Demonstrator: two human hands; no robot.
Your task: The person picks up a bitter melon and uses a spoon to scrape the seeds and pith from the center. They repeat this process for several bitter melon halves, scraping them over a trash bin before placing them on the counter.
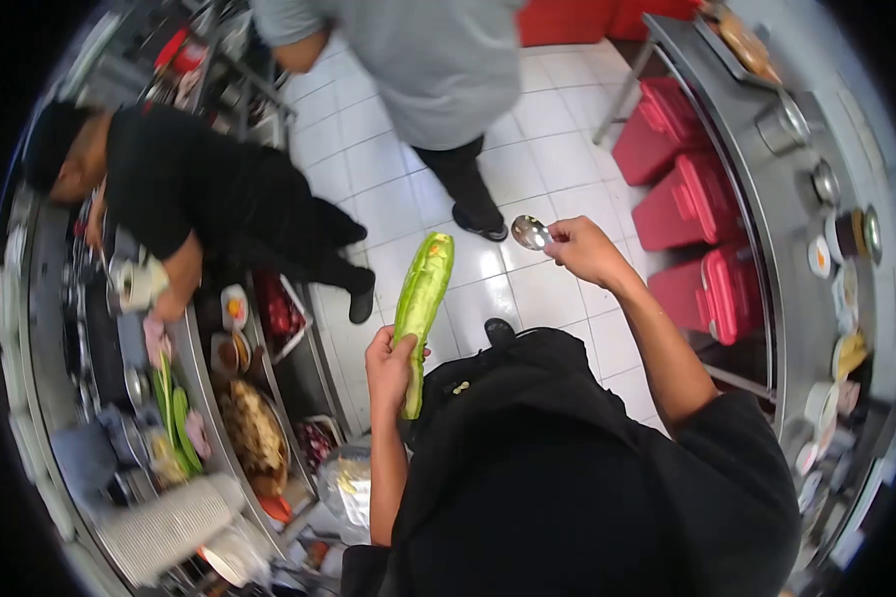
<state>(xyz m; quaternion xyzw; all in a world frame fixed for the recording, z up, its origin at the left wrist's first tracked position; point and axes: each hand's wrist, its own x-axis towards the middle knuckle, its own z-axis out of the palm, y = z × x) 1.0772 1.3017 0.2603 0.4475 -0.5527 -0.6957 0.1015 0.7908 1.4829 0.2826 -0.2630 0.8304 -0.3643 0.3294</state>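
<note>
My left hand [389, 370] grips a halved cucumber [425, 289] near its lower end, thumb across the cut face. The long pale-green half stands nearly lengthwise in front of me, its cut side toward the camera and a hollow running along it. In my right hand [589, 251] is a metal spoon [531, 232], pinched by its handle. Its shiny bowl points left toward the cucumber, with a gap between them. Much of the spoon's handle is hidden by my fingers.
Two people stand ahead: one in a grey shirt [438, 70], one in black [209, 179] at the left counter. Red lidded bins [692, 204] sit under the steel table [767, 189] on the right. Left shelves hold a food tray [287, 438], stacked containers [169, 522] and green stalks [174, 413].
</note>
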